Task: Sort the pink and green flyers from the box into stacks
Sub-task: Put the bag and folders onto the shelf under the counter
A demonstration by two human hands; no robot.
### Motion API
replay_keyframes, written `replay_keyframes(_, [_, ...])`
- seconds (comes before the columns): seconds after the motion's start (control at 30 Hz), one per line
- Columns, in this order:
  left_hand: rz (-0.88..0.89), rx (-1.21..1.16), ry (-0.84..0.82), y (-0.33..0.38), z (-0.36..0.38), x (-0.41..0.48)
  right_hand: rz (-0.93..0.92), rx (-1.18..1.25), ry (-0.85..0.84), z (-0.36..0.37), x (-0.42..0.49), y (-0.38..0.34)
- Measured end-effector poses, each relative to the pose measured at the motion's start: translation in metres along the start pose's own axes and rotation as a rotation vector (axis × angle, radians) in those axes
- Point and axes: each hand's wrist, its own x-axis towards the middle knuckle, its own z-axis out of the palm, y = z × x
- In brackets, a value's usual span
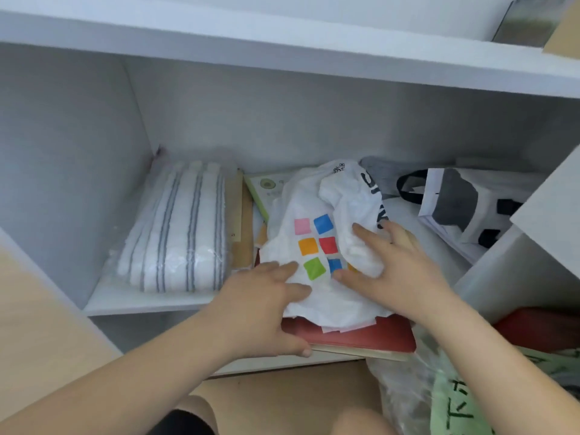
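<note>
Mostly, the white bag [326, 296] covers the red box [370, 337]; contents unseen.
</note>
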Motion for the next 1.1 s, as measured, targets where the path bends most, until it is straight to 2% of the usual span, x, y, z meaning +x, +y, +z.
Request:
replay_keyframes(0.13, [-0.006,0.011,0.031,0.001,0.004,0.004,-0.093,0.009,-0.217,0.011,-0.035,0.012])
replay_keyframes(0.27, [-0.028,-0.014,0.05,0.0,0.01,0.007,-0.137,0.125,-0.21,0.011,-0.016,0.018])
replay_keyframes(0.37, [-0.084,-0.042,0.105,0.002,0.011,0.014,-0.249,0.005,-0.213,0.012,-0.01,0.012])
replay_keyframes(0.47, [-0.133,-0.044,0.117,0.011,0.012,0.027,-0.242,-0.096,-0.073,0.013,-0.003,0.013])
replay_keyframes(0.6, [-0.22,-0.031,0.266,0.006,0.014,0.059,-0.217,-0.099,0.114,0.021,0.02,0.027])
replay_keyframes(0.67, [-0.215,-0.11,0.19,0.001,0.012,0.072,-0.2,-0.04,0.078,0.025,0.031,0.028])
replay_keyframes(0.8, [-0.197,-0.269,-0.057,-0.005,-0.007,0.072,-0.164,0.124,-0.189,0.011,0.046,0.033])
replay_keyframes(0.9, [-0.184,-0.161,-0.075,-0.014,-0.002,0.076,-0.149,0.239,-0.249,0.004,0.055,0.036])
replay_keyframes(1.0, [-0.224,-0.031,-0.063,-0.016,0.002,0.097,-0.127,0.104,-0.243,0.018,0.065,0.036])
replay_keyframes(1.1, [-0.252,-0.028,-0.061,-0.022,-0.007,0.123,-0.062,0.043,-0.196,0.024,0.079,0.032])
